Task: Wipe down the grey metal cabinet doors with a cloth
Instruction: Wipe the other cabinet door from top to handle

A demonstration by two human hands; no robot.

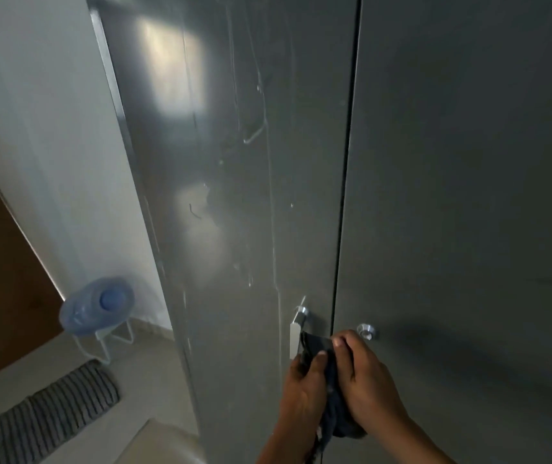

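A tall grey metal cabinet fills the view. Its left door (234,195) carries white streaks and scratches, while the right door (468,195) looks plain. A dark seam runs between them. Low on the left door sits a metal handle (299,313), and a round lock knob (366,329) is on the right door. A dark blue cloth (333,390) hangs bunched between my hands in front of the seam, just below the handle. My left hand (304,386) grips its left side, thumb on top. My right hand (368,380) curls round its right side.
A blue water bottle (97,304) lies on a white wire stand (113,339) by the white wall, left of the cabinet. A grey ribbed mat (43,416) lies on the tiled floor at the lower left. A brown door or panel (0,279) is at the far left.
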